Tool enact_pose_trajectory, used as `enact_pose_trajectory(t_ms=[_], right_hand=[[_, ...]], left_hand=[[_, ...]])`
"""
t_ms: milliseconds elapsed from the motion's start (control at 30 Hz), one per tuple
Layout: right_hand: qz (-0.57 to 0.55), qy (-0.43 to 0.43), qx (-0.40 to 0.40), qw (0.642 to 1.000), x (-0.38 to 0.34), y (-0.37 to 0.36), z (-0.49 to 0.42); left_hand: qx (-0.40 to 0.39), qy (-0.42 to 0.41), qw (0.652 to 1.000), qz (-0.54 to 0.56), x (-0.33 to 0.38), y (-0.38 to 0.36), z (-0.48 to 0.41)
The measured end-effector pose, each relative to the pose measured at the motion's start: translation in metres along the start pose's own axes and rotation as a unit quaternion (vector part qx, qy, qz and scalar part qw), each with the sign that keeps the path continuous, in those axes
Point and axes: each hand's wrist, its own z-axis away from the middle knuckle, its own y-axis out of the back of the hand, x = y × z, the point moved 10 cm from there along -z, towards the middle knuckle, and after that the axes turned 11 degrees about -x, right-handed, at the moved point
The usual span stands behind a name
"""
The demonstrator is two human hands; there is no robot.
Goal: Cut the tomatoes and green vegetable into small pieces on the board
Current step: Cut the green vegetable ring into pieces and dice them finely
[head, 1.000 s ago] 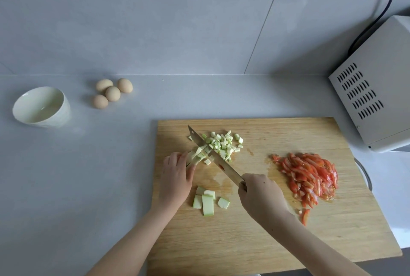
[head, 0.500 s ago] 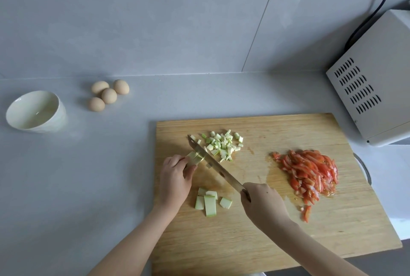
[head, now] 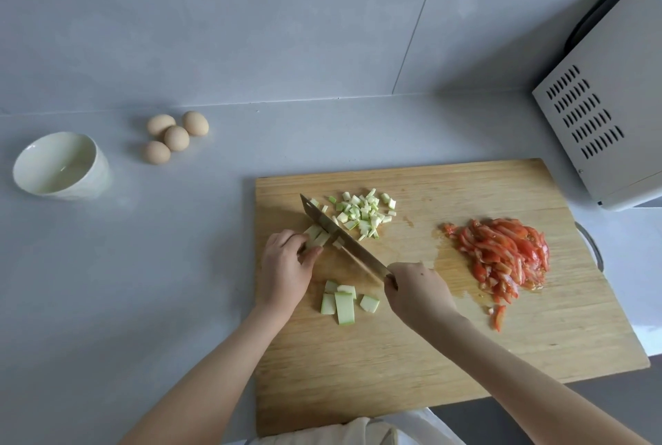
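Observation:
A wooden cutting board point(head: 430, 366) lies on the grey counter. My left hand point(head: 284, 271) pinches a few pale green vegetable strips point(head: 316, 235) near the board's left edge. My right hand point(head: 417, 292) grips the handle of a knife point(head: 340, 235), whose blade lies across those strips, tip pointing up-left. A heap of small green dice point(head: 361, 213) sits just beyond the blade. Several larger green slabs point(head: 342, 301) lie between my hands. Sliced red tomato point(head: 501, 258) is piled on the board's right side.
A white bowl point(head: 61, 167) stands at the far left of the counter, with several eggs point(head: 175, 136) beside it. A white vented appliance point(head: 609, 104) with a black cable stands at the right, close to the board's far corner. The wall runs behind.
The knife blade has shifted slightly left along the strips under my left hand, and my left fingers have drawn back a little. Dice, slabs and tomato stay put.

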Motion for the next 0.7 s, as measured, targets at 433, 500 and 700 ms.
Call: enact_pose_trajectory(t_ms=[433, 500, 700], right_hand=[[-0.001, 0.010, 0.002, 1.000, -0.010, 0.003, 0.001], [0.001, 0.004, 0.003, 1.000, -0.004, 0.004, 0.010], [0.021, -0.011, -0.018, 1.000, -0.012, -0.005, 0.000]], left_hand=[[0.011, -0.012, 1.000, -0.007, 0.006, 0.003, 0.000], [0.016, -0.017, 1.000, -0.012, 0.008, 0.006, 0.001], [0.022, -0.017, 1.000, -0.009, 0.009, 0.006, 0.000]])
